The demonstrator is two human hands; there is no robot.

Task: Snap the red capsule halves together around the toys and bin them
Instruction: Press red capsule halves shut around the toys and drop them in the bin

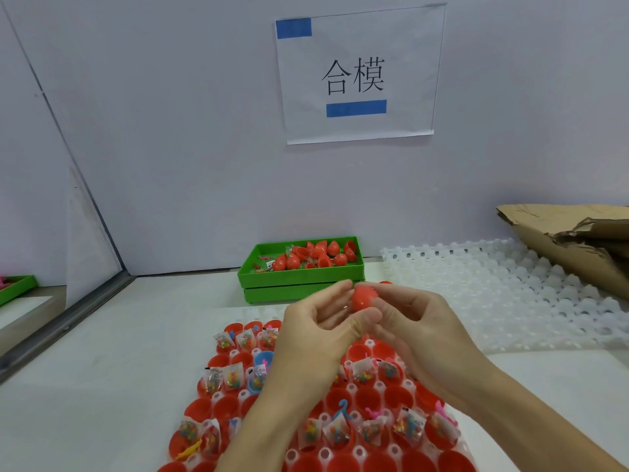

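A red capsule [364,299] is pinched between the fingertips of the left hand [316,338] and the right hand [422,332], fingers curled round it; whether its halves are fully closed cannot be told. It is held above the far edge of the white grid tray [325,454] of red halves and bagged toys [340,432]. A green bin [301,277] of capsules is set against the wall.
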